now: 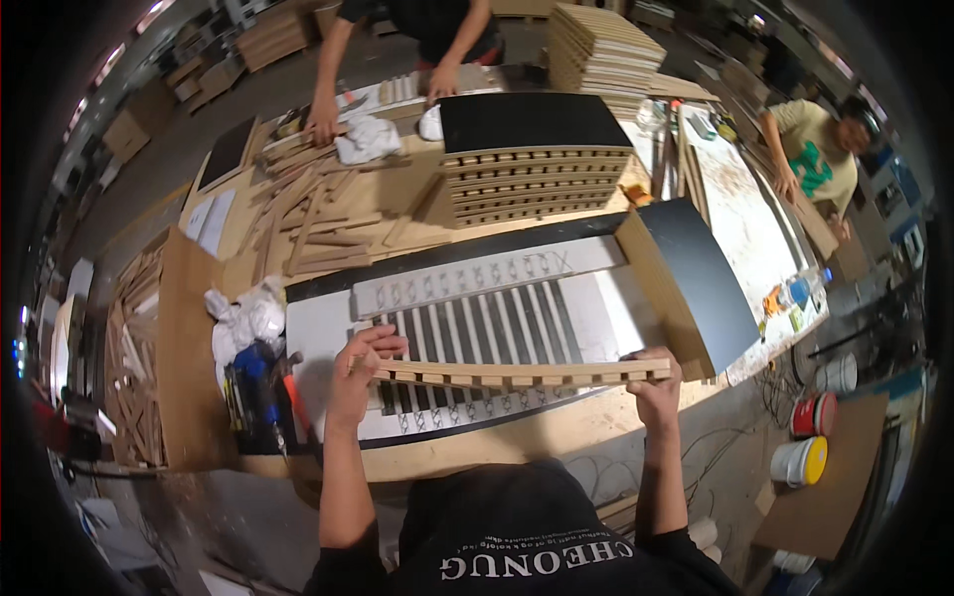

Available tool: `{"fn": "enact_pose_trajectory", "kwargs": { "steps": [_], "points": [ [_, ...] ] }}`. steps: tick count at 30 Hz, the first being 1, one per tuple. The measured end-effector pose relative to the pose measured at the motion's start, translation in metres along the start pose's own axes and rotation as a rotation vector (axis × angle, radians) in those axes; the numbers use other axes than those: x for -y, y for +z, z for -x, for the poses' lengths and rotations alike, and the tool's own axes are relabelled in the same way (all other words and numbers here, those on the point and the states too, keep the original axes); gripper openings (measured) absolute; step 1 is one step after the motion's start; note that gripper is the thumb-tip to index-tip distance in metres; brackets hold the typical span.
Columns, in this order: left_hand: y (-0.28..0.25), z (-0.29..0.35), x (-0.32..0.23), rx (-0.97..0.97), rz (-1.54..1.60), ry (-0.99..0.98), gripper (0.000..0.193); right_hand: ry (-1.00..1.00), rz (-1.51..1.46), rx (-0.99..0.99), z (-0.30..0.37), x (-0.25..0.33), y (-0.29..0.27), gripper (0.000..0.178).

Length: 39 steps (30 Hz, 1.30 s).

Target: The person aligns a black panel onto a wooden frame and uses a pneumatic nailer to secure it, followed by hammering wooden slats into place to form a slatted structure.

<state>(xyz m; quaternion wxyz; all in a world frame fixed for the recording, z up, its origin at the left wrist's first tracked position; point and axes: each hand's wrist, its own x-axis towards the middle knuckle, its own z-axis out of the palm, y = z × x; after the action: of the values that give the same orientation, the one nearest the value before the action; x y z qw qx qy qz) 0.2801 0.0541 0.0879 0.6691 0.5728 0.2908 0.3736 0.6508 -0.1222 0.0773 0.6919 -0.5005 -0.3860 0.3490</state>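
Note:
A slotted wooden panel (517, 375), seen nearly edge-on with a row of notches, spans between my two hands. My left hand (360, 370) is at its left end, fingers bent over the far side. At the right end, my right hand (656, 387) grips the panel between thumb and fingers. Below it lies a work board with dark and white stripes (497, 328). A pale strip marked with a row of crosses (462, 283) lies along the board's far side; a similar row shows along the near side, partly hidden by the panel.
Beyond the board stands a stack of slotted panels with a black top (537, 124). Right of it leans a black-faced panel (701, 283). Loose wood strips (318, 219) cover the far left. Blue-handled tools (260, 392) lie near left. Two other people work across and right of the table.

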Motion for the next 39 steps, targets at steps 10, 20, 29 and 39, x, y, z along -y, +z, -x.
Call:
{"fn": "enact_pose_trajectory", "kwargs": {
  "steps": [10, 20, 29, 39],
  "points": [
    [-0.033, 0.044, -0.024, -0.524, -0.11, 0.083, 0.04, 0.131, -0.202, 0.214, -0.056, -0.017, 0.078, 0.042],
    [-0.051, 0.062, -0.013, -0.535, -0.116, 0.073, 0.038, 0.133, -0.162, 0.257, -0.056, -0.029, 0.094, 0.04],
    [-0.065, 0.077, 0.034, -0.345, 0.059, 0.098, 0.071, 0.155, -0.252, 0.216, -0.046, -0.046, 0.08, 0.043],
    [-0.015, 0.057, 0.097, -0.796, 0.561, 0.176, 0.049, 0.292, -0.427, -0.08, 0.0, -0.075, 0.087, 0.043]
  ]
}}
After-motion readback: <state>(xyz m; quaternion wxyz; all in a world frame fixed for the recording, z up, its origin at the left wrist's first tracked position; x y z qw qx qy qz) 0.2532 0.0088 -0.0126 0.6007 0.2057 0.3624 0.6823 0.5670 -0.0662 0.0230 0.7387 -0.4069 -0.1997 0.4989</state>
